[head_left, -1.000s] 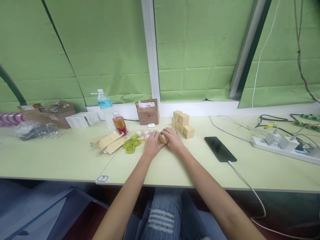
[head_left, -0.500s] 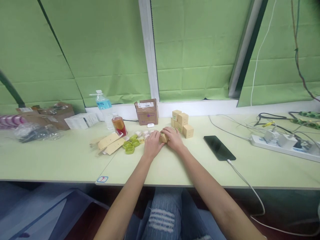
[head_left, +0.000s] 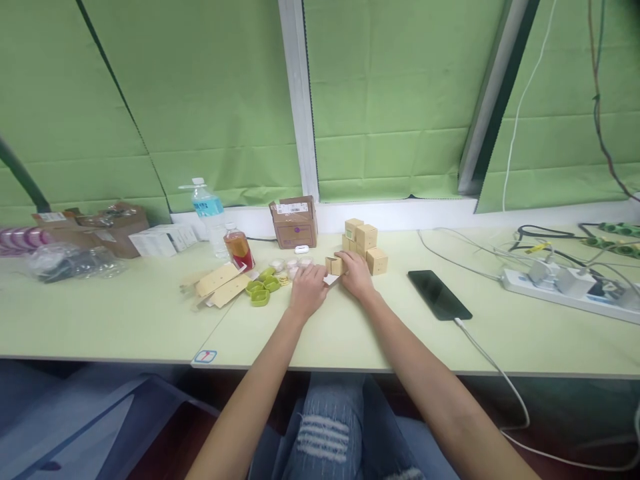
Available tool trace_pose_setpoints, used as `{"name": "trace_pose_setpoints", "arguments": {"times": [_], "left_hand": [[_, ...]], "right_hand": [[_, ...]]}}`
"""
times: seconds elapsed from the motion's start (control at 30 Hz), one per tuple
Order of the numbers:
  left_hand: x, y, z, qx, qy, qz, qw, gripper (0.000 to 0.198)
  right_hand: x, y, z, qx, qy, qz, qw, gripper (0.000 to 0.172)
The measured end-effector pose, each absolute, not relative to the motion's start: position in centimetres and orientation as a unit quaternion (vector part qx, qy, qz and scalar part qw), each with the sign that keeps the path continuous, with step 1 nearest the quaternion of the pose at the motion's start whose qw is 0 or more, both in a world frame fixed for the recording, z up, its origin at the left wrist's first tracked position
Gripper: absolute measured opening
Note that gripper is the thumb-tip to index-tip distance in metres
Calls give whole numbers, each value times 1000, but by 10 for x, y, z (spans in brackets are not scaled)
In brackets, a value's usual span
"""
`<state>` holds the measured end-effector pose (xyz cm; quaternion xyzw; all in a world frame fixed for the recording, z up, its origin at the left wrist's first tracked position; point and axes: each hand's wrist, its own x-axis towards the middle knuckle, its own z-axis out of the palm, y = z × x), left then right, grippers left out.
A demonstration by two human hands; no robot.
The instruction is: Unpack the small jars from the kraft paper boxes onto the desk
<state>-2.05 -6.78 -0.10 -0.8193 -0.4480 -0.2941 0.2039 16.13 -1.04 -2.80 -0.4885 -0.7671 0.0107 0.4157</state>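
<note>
My right hand (head_left: 357,275) grips a small tan cardboard box (head_left: 334,265) and holds it close to a stack of like boxes (head_left: 364,245) on the pale green table (head_left: 150,313). My left hand (head_left: 307,290) rests curled on the table just left of that box, beside a white slip (head_left: 331,280); what it holds, if anything, is hidden. Left of it lie green lids (head_left: 263,290), small white round pieces (head_left: 290,265) and flat tan cardboard sheets (head_left: 220,283).
A brown carton (head_left: 294,223), a water bottle (head_left: 207,217) and a small bottle of red liquid (head_left: 239,248) stand behind. A black phone (head_left: 439,295) on a white cable lies to the right, a power strip (head_left: 565,288) with cords beyond. Boxes and plastic bags sit far left.
The right hand has carried the small box away from the left hand, back and rightward, toward the stack. The left hand stayed on the table.
</note>
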Motion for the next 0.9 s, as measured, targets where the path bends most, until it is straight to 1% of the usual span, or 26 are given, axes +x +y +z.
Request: {"name": "trace_pose_setpoints", "arguments": {"times": [0.1, 0.23, 0.3, 0.37, 0.43, 0.5, 0.57, 0.73, 0.8, 0.9], "left_hand": [[-20, -70, 0, -833, -429, -312, 155, 21], [-20, -68, -2, -826, -440, -346, 59, 37], [-23, -64, -4, -796, -473, -377, 18, 33], [-25, -60, -7, -758, -512, -403, -15, 24], [-28, -57, -10, -731, -539, -417, -32, 24], [-29, -56, -11, -719, -550, -423, -24, 34], [-28, -56, -12, -715, -554, -427, -4, 42], [-27, -57, -11, -715, -557, -420, 42, 45], [-27, -57, -11, -723, -544, -422, 55, 43], [-29, -55, -12, -746, -512, -421, 66, 28]], "right_hand": [[160, -12, -27, -494, -767, 15, 409, 72], [158, -15, -25, -491, -773, 11, 402, 71], [155, -17, -24, -480, -781, 8, 399, 73], [152, -19, -23, -468, -788, 5, 400, 73], [149, -21, -21, -456, -794, 2, 402, 71], [146, -23, -19, -448, -799, -2, 402, 68], [144, -24, -17, -442, -803, -3, 400, 69], [142, -27, -16, -434, -813, 3, 388, 77], [142, -26, -16, -439, -811, 1, 386, 78], [142, -25, -17, -451, -805, -4, 385, 78]]}}
